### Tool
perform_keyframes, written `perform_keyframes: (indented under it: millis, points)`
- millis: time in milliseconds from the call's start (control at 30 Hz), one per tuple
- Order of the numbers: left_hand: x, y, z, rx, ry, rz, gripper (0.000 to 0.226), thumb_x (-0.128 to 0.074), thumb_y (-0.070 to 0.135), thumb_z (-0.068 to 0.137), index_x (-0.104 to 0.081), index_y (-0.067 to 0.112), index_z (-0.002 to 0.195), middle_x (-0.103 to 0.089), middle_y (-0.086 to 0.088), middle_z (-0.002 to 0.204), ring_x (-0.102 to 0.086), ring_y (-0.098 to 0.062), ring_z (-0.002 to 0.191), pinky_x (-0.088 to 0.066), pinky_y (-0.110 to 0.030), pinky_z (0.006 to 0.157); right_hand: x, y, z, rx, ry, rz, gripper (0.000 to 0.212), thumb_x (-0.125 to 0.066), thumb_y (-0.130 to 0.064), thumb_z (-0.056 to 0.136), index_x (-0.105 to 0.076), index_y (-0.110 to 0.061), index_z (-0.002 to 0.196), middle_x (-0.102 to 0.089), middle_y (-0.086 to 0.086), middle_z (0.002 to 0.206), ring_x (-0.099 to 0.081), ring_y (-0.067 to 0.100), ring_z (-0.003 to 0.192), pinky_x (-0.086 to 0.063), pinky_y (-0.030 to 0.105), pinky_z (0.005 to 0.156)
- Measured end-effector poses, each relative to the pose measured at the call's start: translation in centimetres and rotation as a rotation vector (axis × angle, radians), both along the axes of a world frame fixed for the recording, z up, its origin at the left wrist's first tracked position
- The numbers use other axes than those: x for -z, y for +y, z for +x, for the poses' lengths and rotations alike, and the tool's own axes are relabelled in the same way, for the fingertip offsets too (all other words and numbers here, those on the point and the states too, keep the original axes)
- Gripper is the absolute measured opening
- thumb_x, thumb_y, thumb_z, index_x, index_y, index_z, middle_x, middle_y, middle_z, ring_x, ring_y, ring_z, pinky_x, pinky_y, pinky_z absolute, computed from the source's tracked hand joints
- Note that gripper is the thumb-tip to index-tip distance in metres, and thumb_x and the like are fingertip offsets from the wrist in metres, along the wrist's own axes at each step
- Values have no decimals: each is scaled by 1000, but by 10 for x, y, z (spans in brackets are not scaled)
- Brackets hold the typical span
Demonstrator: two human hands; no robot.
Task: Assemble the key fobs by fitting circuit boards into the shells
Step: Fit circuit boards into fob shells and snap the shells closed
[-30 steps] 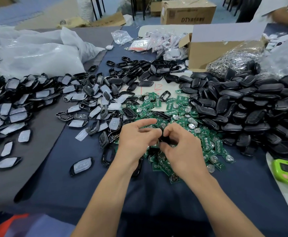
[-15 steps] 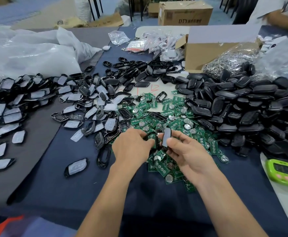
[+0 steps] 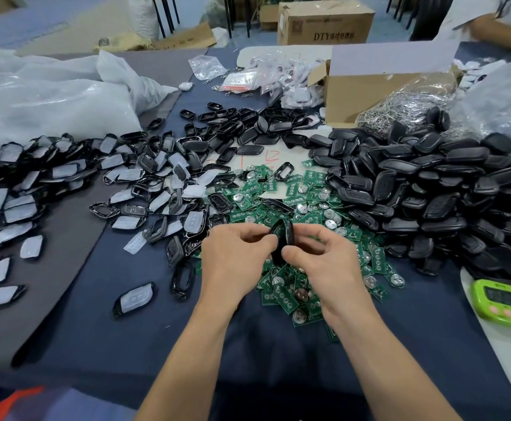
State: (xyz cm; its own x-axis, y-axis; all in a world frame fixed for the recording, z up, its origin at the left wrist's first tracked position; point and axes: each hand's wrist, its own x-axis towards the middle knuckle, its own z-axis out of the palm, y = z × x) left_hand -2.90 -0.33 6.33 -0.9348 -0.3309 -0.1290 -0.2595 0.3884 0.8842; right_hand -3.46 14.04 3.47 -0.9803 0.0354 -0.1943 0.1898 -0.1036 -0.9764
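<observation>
Holding one black shell [image 3: 281, 243] between both hands, just above the circuit boards [image 3: 283, 296]; left hand [image 3: 234, 259] and right hand [image 3: 328, 262] pinch opposite edges, fingers curled; long axis upright, edge-on; hands equally near; any board inside hidden.

Hands: two, left hand [image 3: 236, 256] and right hand [image 3: 324, 262]. Held shell pieces [image 3: 281, 238] between them: two, seen edge-on. Green circuit boards [image 3: 281, 296]: one loose pile, dozens, too many to count. Black shells [image 3: 430, 189] at right: one big heap, uncountable. Frames with white pads [image 3: 14, 189] at left: scores, spread over counter [image 3: 126, 344]. Cardboard boxes: two, open box [image 3: 369, 95] and closed box [image 3: 324, 24]. Green timer [image 3: 503, 302]: one. Metal ring heap [image 3: 400, 110]: one.
</observation>
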Motion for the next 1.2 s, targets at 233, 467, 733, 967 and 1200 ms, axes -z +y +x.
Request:
perform_keyframes:
  millis: [233,467,733,967,1200]
  points:
    - [1,3,1,16,60,163,31,-84,30,68,-74,59,64,-76,8,64,-76,-9,64,-63,-30,70,-3,-1,3,18,75,159,42,-84,-1,69,-79,-31,97,-80,-14,92,-76,3,91,-60,27,82]
    - [6,-2,2,61,52,296,17,-85,3,81,-84,18,87,-78,-6,69,-73,-13,61,-57,-20,59,-9,0,6,27,138,245,40,-86,-11,65,-79,-34,98,-79,-18,92,-75,0,93,-61,36,88]
    - [4,-19,1,273,57,466,47,-79,-13,81,-80,24,111,-80,-8,87,-70,-16,70,-60,-25,69,-14,8,4,-70,165,327,44,-91,-4,65,-82,-32,98,-79,-18,91,-74,-3,93,-59,24,85]
    - [11,-21,4,289,138,495,52,-81,-16,73,-86,31,95,-82,-8,95,-76,-15,86,-60,-25,78,-24,13,-1,-176,161,502,41,-90,-8,69,-83,-35,99,-75,-25,81,-66,-17,84,-43,-2,67]
    - [17,-22,6,213,175,519,42,-88,-7,67,-84,15,102,-80,-17,94,-76,-26,87,-63,-38,86,-31,12,-4,-248,188,530,43,-91,-11,69,-82,-40,101,-77,-22,86,-67,-15,88,-44,-2,69]
